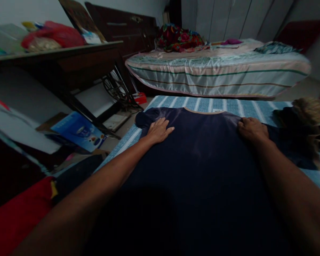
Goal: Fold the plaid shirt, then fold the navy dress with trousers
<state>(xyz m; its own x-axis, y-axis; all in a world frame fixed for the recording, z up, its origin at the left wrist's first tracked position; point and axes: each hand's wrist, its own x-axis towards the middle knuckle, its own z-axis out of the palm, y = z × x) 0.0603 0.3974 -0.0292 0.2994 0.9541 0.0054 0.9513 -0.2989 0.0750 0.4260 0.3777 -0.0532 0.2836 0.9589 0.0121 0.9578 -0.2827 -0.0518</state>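
Note:
A dark navy T-shirt (202,153) lies spread out on a blue and white striped cloth (232,105), its tan-edged neckline at the far end. My left hand (160,131) rests flat on the shirt near the left shoulder, fingers stretched out and thumb apart. At the opposite shoulder, my right hand (252,129) has its fingers bent and pressed together on the fabric beside the right sleeve. The left sleeve is bunched; the near part of the shirt is lost in deep shadow.
Crumpled dark and brown clothes (309,121) lie at the right. Beyond stands a bed (218,76) with a striped satin sheet. On the left are a sewing-machine table (77,48) carrying bags, a blue box (78,131) on the floor, and red cloth (24,213).

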